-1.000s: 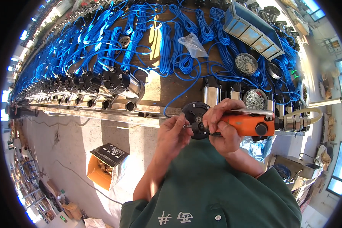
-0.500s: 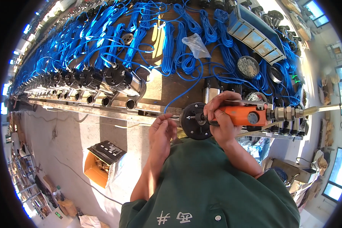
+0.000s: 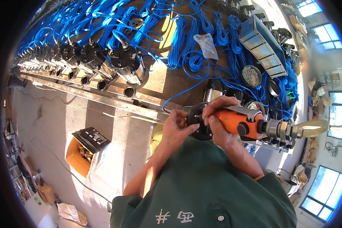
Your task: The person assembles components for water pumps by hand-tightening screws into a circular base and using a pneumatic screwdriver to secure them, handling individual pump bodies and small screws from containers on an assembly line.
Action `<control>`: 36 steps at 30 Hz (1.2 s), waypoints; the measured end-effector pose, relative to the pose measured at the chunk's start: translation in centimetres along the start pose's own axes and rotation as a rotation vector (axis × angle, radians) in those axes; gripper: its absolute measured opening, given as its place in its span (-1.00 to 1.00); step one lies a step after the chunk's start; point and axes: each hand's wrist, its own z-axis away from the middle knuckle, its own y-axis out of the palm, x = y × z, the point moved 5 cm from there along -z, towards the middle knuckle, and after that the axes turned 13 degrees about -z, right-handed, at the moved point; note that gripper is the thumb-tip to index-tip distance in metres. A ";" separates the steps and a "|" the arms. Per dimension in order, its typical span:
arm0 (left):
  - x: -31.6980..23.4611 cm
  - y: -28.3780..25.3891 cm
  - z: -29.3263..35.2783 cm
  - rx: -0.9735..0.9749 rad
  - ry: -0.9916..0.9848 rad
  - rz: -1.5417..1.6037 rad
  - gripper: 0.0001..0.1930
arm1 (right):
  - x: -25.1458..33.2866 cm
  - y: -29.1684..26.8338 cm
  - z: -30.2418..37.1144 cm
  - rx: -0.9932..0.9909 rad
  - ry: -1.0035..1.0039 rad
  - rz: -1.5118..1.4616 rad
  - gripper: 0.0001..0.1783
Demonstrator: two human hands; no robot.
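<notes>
My right hand is wrapped round an orange air-powered driver, whose metal hose fittings point right. The driver's tip meets the face of a black round motor end cover with bolts in it, held close in front of my body. My left hand grips the left edge of that cover, thumb pressed on its face and the other fingers partly hidden behind. A blue cable runs from the bench down toward my left hand. What lies behind the cover is mostly hidden.
Along the bench's left edge stand several steel motors with black tops. Coiled blue cables, a clear plastic bag, a blue crate and a bowl of metal bits lie beyond. An open carton sits on the floor.
My left hand has shifted from the cable beside the cover onto the cover's edge, thumb on its face. The driver has tilted, its hose end lower. The whole view has shifted a little.
</notes>
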 end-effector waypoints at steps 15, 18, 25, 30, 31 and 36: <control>-1.0 0.4 0.0 -0.089 -0.031 0.163 -0.87 | 1.6 -3.0 2.3 -0.229 -0.135 -0.204 -0.53; -3.9 1.3 0.1 -0.114 0.035 0.161 -0.89 | 1.4 -5.9 4.3 -0.323 -0.135 -0.180 -0.55; -6.5 5.2 0.1 0.178 -0.049 0.162 -0.87 | 4.3 -8.9 6.0 -0.541 -0.345 -0.439 -0.54; -6.7 8.0 0.9 0.381 -0.222 0.242 -0.89 | 6.2 -9.6 6.5 -0.590 -0.412 -0.563 -0.53; -6.7 8.2 0.9 0.379 -0.233 0.250 -0.89 | 6.3 -9.8 6.6 -0.584 -0.413 -0.578 -0.52; -7.0 9.0 0.9 0.394 -0.242 0.128 -0.88 | 6.0 -11.3 7.9 -0.631 -0.448 -0.728 -0.60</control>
